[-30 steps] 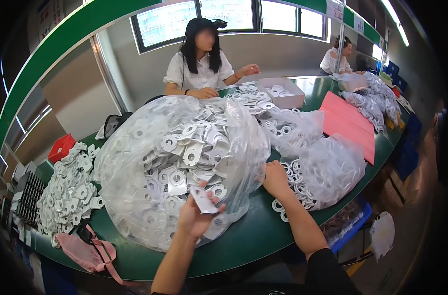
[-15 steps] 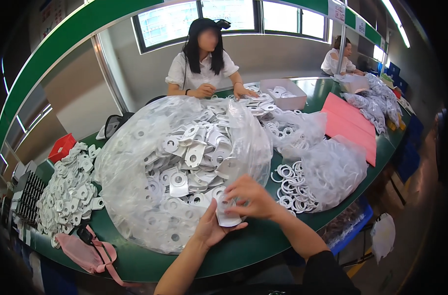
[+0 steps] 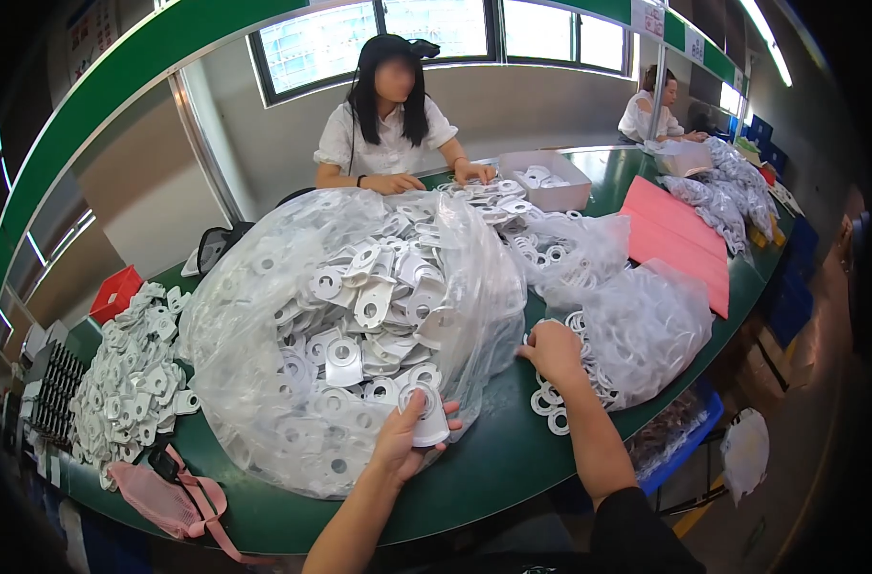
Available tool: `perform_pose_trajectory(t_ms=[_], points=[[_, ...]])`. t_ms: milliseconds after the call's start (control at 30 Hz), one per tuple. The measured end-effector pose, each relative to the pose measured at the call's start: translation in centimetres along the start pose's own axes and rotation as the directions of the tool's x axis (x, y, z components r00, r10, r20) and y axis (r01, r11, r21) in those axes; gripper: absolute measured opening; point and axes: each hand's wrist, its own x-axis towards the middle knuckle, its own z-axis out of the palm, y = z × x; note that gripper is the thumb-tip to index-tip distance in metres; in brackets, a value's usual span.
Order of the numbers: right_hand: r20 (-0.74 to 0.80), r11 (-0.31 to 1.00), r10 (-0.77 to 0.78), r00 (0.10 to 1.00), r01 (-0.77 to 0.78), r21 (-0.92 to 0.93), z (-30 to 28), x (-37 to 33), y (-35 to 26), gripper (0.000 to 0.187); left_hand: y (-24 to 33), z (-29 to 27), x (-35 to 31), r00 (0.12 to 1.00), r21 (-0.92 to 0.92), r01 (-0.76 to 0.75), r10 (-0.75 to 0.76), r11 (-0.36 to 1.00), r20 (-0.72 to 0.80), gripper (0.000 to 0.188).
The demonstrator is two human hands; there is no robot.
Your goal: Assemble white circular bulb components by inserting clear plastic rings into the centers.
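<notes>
My left hand (image 3: pixel 402 442) holds a white flat plastic part (image 3: pixel 427 413) with a round hole, right against the front of a big clear bag (image 3: pixel 350 325) full of the same white parts. My right hand (image 3: pixel 554 352) rests on the green table (image 3: pixel 493 469), fingers curled over a loose heap of white rings (image 3: pixel 551 407) beside a smaller clear bag (image 3: pixel 642 320) of rings. What the right hand's fingers hold is hidden.
A pile of white parts (image 3: pixel 130 383) lies at the left, with a pink pouch (image 3: pixel 168 497) near the front edge. A person (image 3: pixel 388 124) sits across the table beside a white box (image 3: pixel 548 180). Pink sheets (image 3: pixel 675 239) lie at the right. Another person (image 3: pixel 651 105) sits far right.
My right hand left the part in my left hand and moved right to the heap of rings. My left hand still holds the white part by the big bag.
</notes>
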Motion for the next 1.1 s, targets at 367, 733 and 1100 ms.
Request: perform_pose_trajectory(t_ms=[367,733,1100], points=[[-0.138,0.777,0.183,0.973,-0.058,0.627,-4.2,0.5,0.4,0.017,0.5,1.3,-0.5,0.999,-0.033,-0.040,0.041,0.999,0.022,0.033],[0.384,0.331,-0.426,0.819,-0.254,0.909,-0.7,-2.6,-7.3,0.016,0.3,1.9,-0.5,0.993,0.122,-0.080,0.068,0.989,0.094,0.050],[0.406,0.424,-0.383,0.830,-0.233,0.875,-0.1,-2.6,-7.3,0.015,0.2,1.6,-0.5,0.991,0.107,-0.104,0.094,0.989,0.098,0.046]])
